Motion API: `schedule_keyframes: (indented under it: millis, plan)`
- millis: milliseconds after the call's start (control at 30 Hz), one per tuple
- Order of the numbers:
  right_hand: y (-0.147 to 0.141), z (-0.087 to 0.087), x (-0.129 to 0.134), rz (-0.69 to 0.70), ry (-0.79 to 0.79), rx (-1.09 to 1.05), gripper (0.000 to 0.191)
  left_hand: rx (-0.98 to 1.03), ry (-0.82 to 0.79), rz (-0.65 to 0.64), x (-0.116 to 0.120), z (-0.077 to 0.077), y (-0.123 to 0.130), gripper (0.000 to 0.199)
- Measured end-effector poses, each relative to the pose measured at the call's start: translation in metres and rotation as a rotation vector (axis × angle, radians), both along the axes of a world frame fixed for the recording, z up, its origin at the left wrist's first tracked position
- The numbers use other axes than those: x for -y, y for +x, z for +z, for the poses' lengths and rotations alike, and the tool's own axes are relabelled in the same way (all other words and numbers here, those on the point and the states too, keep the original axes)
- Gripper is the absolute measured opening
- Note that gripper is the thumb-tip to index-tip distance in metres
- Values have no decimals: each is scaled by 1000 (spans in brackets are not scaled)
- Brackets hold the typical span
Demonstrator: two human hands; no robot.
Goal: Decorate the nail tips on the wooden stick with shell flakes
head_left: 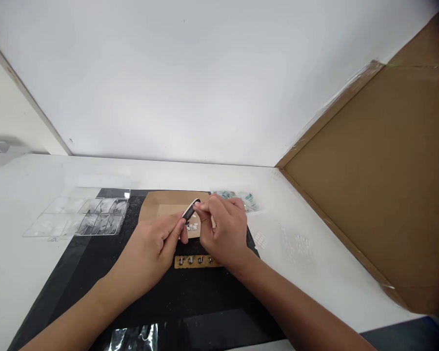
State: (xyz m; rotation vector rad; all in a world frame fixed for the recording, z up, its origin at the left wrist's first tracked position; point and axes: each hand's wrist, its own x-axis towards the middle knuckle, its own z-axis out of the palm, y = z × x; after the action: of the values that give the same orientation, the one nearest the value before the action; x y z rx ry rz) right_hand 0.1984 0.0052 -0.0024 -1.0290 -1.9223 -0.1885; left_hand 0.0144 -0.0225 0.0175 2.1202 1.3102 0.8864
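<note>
My left hand (154, 243) is closed, pinching a small, slim black oblong piece (190, 210) with a pale rim between thumb and fingers. The piece is held tilted, its far end pointing up and right. My right hand (224, 231) is closed too, its thumb and fingertips pressed together at the upper end of this piece. Whatever those fingertips hold is too small to make out. Behind and below the hands stands a brown cardboard tray (150, 201) with small white bits (192, 226) inside. Nearer to me lies a tan strip (195, 263) bearing several small metallic pieces, its right end hidden by my right wrist.
A black mat (139, 297) covers the middle of the white table. At left sits a clear compartment box (102, 217) with small bags inside. A clear bag with teal pieces (247, 199) and sheets of small pale dots (303, 246) lie right. A cardboard panel (373, 185) borders the right side.
</note>
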Motion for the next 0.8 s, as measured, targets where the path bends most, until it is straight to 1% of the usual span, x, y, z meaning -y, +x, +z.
schedule_keyframes:
  millis: [100, 233, 367, 467, 600, 700, 800]
  plan:
    - [1, -1, -1, 44, -33, 31, 25, -8, -6, -10, 0, 0, -1, 38]
    - [1, -2, -2, -3, -9, 20, 27, -16, -21, -1, 1, 0, -2, 39]
    - [1, -2, -1, 69, -48, 26, 28, -1, -23, 1, 3, 0, -2, 38]
    - [1, -1, 0, 38, -22, 1, 26, 7, -17, 7, 3, -1, -2, 38]
    - [0, 0, 3, 117, -81, 15, 28, 25, -27, 2, 1, -1, -1, 39]
    - [3, 2, 2, 152, -103, -58, 26, 61, -42, -3, 1, 1, 0, 40]
    - [11, 2, -1, 200, -151, -215, 19, 78, -85, -9, 1, 2, -2, 43]
